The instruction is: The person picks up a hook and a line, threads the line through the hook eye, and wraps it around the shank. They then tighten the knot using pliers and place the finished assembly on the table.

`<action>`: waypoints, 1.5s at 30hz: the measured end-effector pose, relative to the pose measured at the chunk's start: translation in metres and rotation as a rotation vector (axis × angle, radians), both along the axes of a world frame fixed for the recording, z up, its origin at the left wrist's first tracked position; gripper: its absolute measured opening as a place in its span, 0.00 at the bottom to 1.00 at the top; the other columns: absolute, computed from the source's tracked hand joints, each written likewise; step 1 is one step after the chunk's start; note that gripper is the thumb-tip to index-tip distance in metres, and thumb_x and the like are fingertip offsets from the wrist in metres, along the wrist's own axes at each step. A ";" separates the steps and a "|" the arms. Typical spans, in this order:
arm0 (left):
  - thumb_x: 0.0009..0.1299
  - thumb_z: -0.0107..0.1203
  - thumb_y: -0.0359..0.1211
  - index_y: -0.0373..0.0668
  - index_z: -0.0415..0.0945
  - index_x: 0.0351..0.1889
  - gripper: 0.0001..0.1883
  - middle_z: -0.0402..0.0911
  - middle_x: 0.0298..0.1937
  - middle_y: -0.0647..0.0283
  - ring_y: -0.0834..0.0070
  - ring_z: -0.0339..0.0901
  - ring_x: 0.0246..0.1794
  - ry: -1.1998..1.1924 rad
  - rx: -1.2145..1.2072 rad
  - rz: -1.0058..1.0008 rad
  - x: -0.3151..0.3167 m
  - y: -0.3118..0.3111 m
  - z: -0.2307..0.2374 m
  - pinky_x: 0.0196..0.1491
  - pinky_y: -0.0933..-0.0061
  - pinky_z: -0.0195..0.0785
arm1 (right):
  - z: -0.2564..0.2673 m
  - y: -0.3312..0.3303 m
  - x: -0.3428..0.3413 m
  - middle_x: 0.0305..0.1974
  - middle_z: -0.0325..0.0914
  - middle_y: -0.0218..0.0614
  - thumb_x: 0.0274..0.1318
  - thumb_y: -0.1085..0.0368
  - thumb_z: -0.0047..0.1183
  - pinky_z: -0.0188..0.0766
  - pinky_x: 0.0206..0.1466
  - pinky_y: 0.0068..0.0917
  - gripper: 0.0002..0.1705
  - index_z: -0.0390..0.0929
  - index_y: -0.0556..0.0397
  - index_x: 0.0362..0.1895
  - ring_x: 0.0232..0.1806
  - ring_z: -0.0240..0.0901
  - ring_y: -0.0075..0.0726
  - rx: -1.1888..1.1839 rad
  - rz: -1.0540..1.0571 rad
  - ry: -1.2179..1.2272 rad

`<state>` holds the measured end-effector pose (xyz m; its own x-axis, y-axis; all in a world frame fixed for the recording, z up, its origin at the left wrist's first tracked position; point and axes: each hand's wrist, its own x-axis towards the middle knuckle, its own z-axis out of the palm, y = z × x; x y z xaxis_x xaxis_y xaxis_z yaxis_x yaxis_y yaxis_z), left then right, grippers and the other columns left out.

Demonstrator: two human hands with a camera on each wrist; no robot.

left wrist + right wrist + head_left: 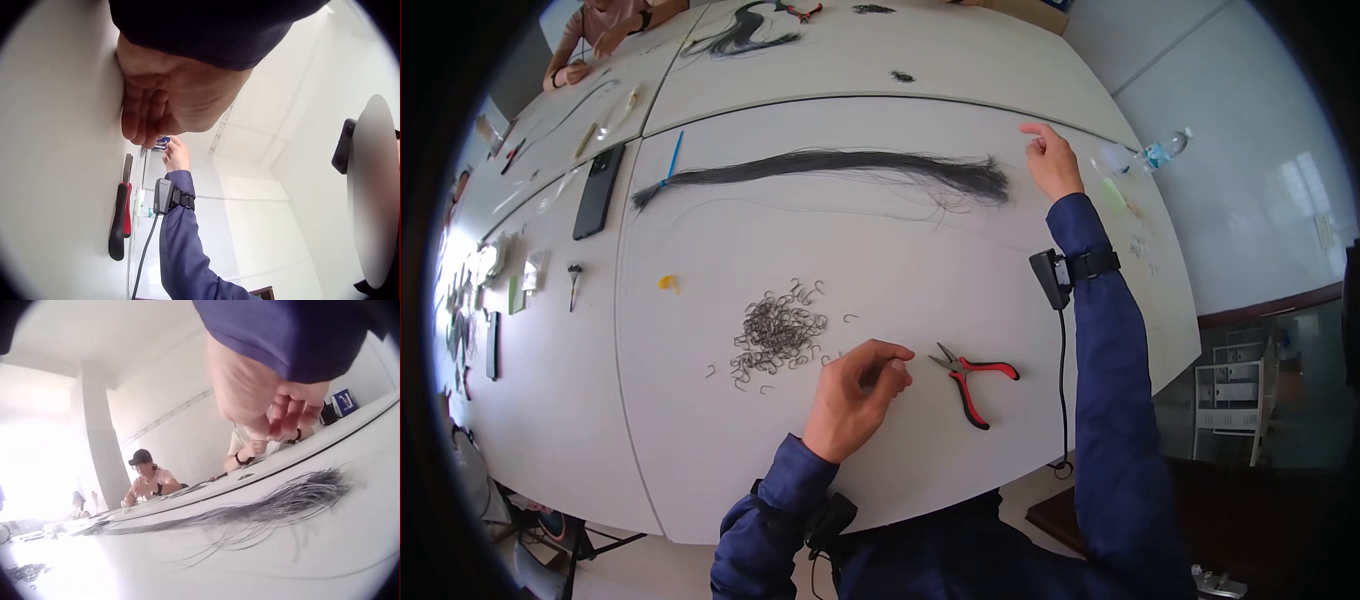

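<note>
- Left hand (855, 400): its grip is curled, thumb near index, between the hooks (780, 330) and pliers (958, 366); we can't tell if it's pinching anything.
- Right hand (1055, 165): index out, beyond the frayed end of the bundle (820, 163). No idea if that grip has a strand.
- Bundle's lying across the table (960, 285). We reckon tugging one loose strand could drag others into a tangle.
- Sweeping the left hand sideways could scatter hooks, we'd guess.
- Left wrist view shows us the right hand's off the table, hard to judge from the head view; it misses the hooks, though.
</note>
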<state>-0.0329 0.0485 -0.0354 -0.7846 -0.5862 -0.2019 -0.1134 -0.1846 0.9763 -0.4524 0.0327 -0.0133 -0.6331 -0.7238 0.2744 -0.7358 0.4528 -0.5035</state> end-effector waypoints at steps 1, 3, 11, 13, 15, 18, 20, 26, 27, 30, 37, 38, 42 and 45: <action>0.77 0.51 0.29 0.32 0.79 0.48 0.10 0.84 0.31 0.62 0.80 0.78 0.33 -0.001 -0.003 0.002 0.000 0.000 -0.001 0.41 0.77 0.73 | -0.010 0.010 -0.025 0.32 0.81 0.38 0.62 0.68 0.49 0.74 0.43 0.31 0.17 0.82 0.47 0.52 0.33 0.76 0.33 0.064 -0.029 0.027; 0.76 0.51 0.29 0.32 0.79 0.48 0.10 0.84 0.32 0.62 0.80 0.79 0.33 -0.008 -0.021 -0.008 0.001 -0.001 0.000 0.41 0.77 0.73 | -0.019 0.025 -0.045 0.30 0.81 0.35 0.61 0.67 0.51 0.73 0.40 0.29 0.16 0.83 0.49 0.52 0.31 0.75 0.28 0.155 -0.051 0.014; 0.76 0.51 0.28 0.30 0.79 0.48 0.10 0.83 0.32 0.62 0.80 0.79 0.33 -0.026 -0.009 -0.001 -0.001 -0.001 0.002 0.42 0.77 0.73 | -0.015 0.037 -0.037 0.46 0.85 0.50 0.52 0.58 0.59 0.76 0.58 0.39 0.20 0.84 0.55 0.47 0.51 0.82 0.51 0.553 -0.125 -0.084; 0.76 0.51 0.28 0.30 0.78 0.47 0.10 0.83 0.32 0.62 0.80 0.79 0.33 -0.032 -0.005 -0.003 -0.001 -0.001 0.003 0.42 0.77 0.73 | -0.018 0.034 -0.040 0.43 0.85 0.50 0.50 0.55 0.62 0.77 0.55 0.38 0.20 0.84 0.56 0.42 0.48 0.82 0.50 0.643 -0.183 -0.028; 0.76 0.52 0.28 0.29 0.78 0.47 0.10 0.83 0.32 0.62 0.80 0.79 0.33 -0.029 -0.002 -0.003 -0.001 -0.001 0.003 0.42 0.77 0.73 | -0.025 0.030 -0.039 0.35 0.86 0.48 0.48 0.52 0.64 0.78 0.49 0.37 0.20 0.85 0.57 0.33 0.39 0.84 0.47 0.622 -0.236 0.036; 0.76 0.52 0.28 0.29 0.78 0.47 0.10 0.83 0.32 0.62 0.80 0.79 0.33 -0.028 0.000 -0.002 -0.001 -0.001 0.004 0.42 0.78 0.73 | -0.008 0.032 -0.030 0.43 0.85 0.55 0.52 0.48 0.61 0.77 0.57 0.41 0.28 0.82 0.64 0.43 0.50 0.81 0.60 0.612 -0.199 -0.068; 0.76 0.51 0.28 0.29 0.78 0.47 0.10 0.83 0.32 0.62 0.80 0.79 0.33 -0.024 0.002 0.009 -0.001 -0.001 0.002 0.42 0.78 0.73 | -0.001 0.034 -0.040 0.40 0.85 0.52 0.55 0.50 0.59 0.78 0.52 0.39 0.27 0.80 0.64 0.43 0.45 0.83 0.54 0.320 -0.180 -0.036; 0.78 0.51 0.30 0.29 0.78 0.48 0.11 0.83 0.32 0.63 0.80 0.78 0.33 -0.011 0.010 -0.014 0.001 -0.001 0.004 0.42 0.77 0.73 | 0.081 0.070 -0.015 0.27 0.75 0.27 0.67 0.61 0.52 0.76 0.34 0.22 0.10 0.75 0.55 0.42 0.26 0.71 0.21 -0.572 -0.087 -0.505; 0.79 0.51 0.31 0.30 0.79 0.49 0.12 0.83 0.32 0.62 0.80 0.78 0.33 -0.001 0.016 -0.021 0.001 -0.002 0.006 0.41 0.77 0.73 | 0.103 0.082 0.010 0.24 0.66 0.21 0.67 0.61 0.51 0.68 0.30 0.20 0.08 0.74 0.52 0.41 0.24 0.62 0.15 -0.569 -0.027 -0.562; 0.81 0.49 0.37 0.29 0.77 0.55 0.18 0.83 0.35 0.60 0.76 0.79 0.37 0.053 0.095 -0.107 0.004 -0.006 0.015 0.43 0.74 0.74 | 0.147 0.124 0.090 0.24 0.57 0.15 0.70 0.61 0.49 0.47 0.25 0.15 0.07 0.72 0.50 0.40 0.22 0.49 0.11 -0.417 0.150 -0.681; 0.83 0.40 0.46 0.32 0.63 0.69 0.28 0.82 0.46 0.53 0.57 0.80 0.54 0.418 0.891 -0.075 -0.020 0.021 0.036 0.60 0.57 0.71 | 0.139 0.190 0.210 0.15 0.65 0.23 0.57 0.70 0.56 0.53 0.22 0.22 0.05 0.73 0.54 0.34 0.17 0.55 0.15 0.592 0.706 -0.758; 0.83 0.40 0.46 0.32 0.64 0.67 0.27 0.82 0.44 0.53 0.57 0.80 0.53 0.497 0.826 -0.044 -0.017 0.016 0.034 0.61 0.56 0.70 | 0.126 0.198 0.208 0.15 0.65 0.24 0.57 0.69 0.56 0.55 0.22 0.23 0.05 0.73 0.55 0.35 0.17 0.55 0.16 0.620 0.655 -0.736; 0.85 0.36 0.39 0.39 0.72 0.52 0.16 0.78 0.32 0.61 0.63 0.80 0.42 0.676 0.592 0.185 0.001 -0.016 0.025 0.57 0.58 0.72 | 0.077 0.231 0.157 0.14 0.67 0.28 0.58 0.69 0.56 0.57 0.22 0.24 0.06 0.73 0.57 0.36 0.15 0.57 0.23 0.531 0.263 -0.608; 0.85 0.36 0.39 0.39 0.74 0.48 0.17 0.77 0.31 0.62 0.68 0.79 0.38 0.617 0.455 0.301 0.017 -0.024 0.032 0.52 0.64 0.73 | 0.073 0.235 0.142 0.25 0.77 0.35 0.60 0.67 0.57 0.68 0.31 0.25 0.08 0.75 0.59 0.39 0.24 0.69 0.30 0.589 0.115 -0.438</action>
<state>-0.0159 0.0250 -0.0038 -0.6549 -0.7538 -0.0543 0.5363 -0.5142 0.6693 -0.3102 0.2676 0.0595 -0.5069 -0.7411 -0.4402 -0.5821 0.6709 -0.4594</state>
